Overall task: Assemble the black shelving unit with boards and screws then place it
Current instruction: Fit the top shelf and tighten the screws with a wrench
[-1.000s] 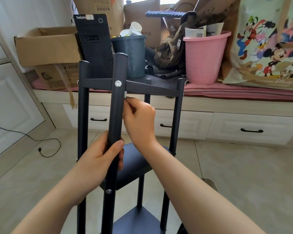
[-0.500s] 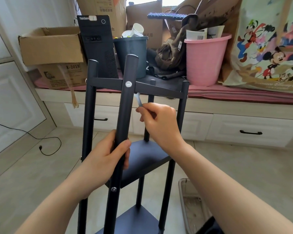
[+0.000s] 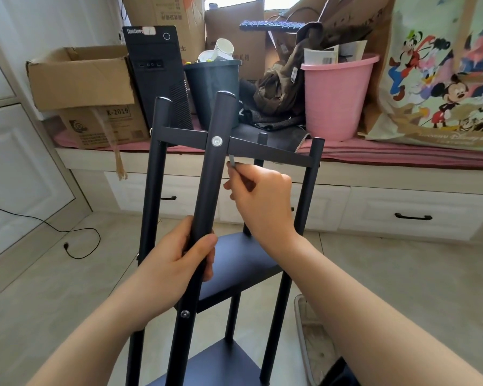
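Head view: I steady the black shelving unit [image 3: 236,257], standing on the floor.
My left hand [image 3: 173,263] wraps its front post [image 3: 207,196]; right hand [image 3: 262,199] pinches a small metal tool [image 3: 231,163] just below the top screw [image 3: 217,141].

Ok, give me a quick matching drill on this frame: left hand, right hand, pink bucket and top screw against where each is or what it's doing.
Things:
1. left hand
2. right hand
3. pink bucket
4. top screw

States:
A. stands on the window bench
B. pinches a small metal tool under the top board
C. grips the front post
D. sits in the front post at the top board

Pairs: 1-C, 2-B, 3-A, 4-D
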A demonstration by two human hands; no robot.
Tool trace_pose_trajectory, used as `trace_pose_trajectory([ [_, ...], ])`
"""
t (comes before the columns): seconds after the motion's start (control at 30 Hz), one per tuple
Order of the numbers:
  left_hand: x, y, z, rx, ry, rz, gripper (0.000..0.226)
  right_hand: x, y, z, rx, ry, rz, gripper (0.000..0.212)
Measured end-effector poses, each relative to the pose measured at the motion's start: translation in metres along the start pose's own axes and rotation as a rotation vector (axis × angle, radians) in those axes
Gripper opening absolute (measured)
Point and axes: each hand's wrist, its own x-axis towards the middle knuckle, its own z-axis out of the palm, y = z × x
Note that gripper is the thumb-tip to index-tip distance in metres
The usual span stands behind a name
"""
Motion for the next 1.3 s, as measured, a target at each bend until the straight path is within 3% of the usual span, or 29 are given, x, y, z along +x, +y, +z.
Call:
trace_pose_trajectory([
  [0.4,-0.004,-0.001,-0.005,0.007,-0.003,-0.006,0.017,0.003,0.004,0.032,0.079,0.056,0.014,0.031],
  [0.8,-0.010,-0.002,-0.014,-0.011,-0.079,0.007,0.017,0.005,-0.004,0.056,0.236,0.062,0.020,0.010],
  [0.97,-0.009,-0.004,-0.017,0.007,-0.073,0.009,0.018,0.004,-0.008,0.056,0.241,0.067,0.006,0.015],
  [1.07,-0.006,-0.003,-0.017,0.017,-0.047,0.001,0.017,0.003,-0.010,0.048,0.239,0.012,0.029,0.030],
  [1.2,-0.004,-0.002,-0.015,0.010,-0.018,-0.015,0.017,-0.002,-0.008,0.034,0.221,-0.160,0.079,0.031],
  [1.3,-0.004,0.000,-0.013,-0.007,-0.023,-0.024,0.016,-0.004,-0.006,0.020,0.187,-0.180,0.126,0.037],
])
